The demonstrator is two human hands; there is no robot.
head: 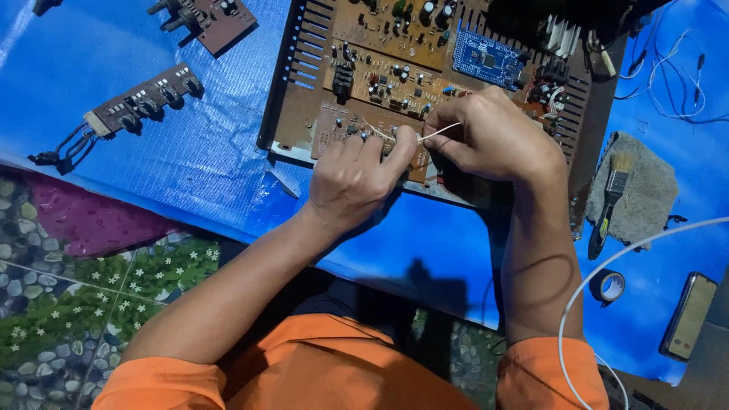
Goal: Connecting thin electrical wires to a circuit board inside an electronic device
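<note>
we have both hands down on the brown circuit board (380,83) that sits in the open metal chassis (292,91) on the blue sheet (190,152). our left hand (357,178) is curled, its thumb and forefinger pinched at the left end of a thin pale wire (440,133). our right hand (493,137) is closed too, its fingertips nipping the same wire a little further along. so the wire runs between the two hands, its long axis roughly left to right with a slight rise toward the right, lying just above the near edge of the board. the hands are very near each other, almost touching at the fingertips, and neither is clearly nearer the wire: both grip it. whether the wire's left end is seated in the board we cannot tell, since our left fingers cover that spot.

further back on the board a small blue module (486,57) sits among capacitors. to the left, well apart from the hands, two narrow control boards with knobs (148,99) lie on the sheet. to the right, a paintbrush (611,201) rests on a grey rag (645,190), with a roll of tape (610,286) and a phone (689,315) nearer us, and a white cable (607,266) arcs over them. loose thin leads (668,76) trail off the chassis at the upper right.
</note>
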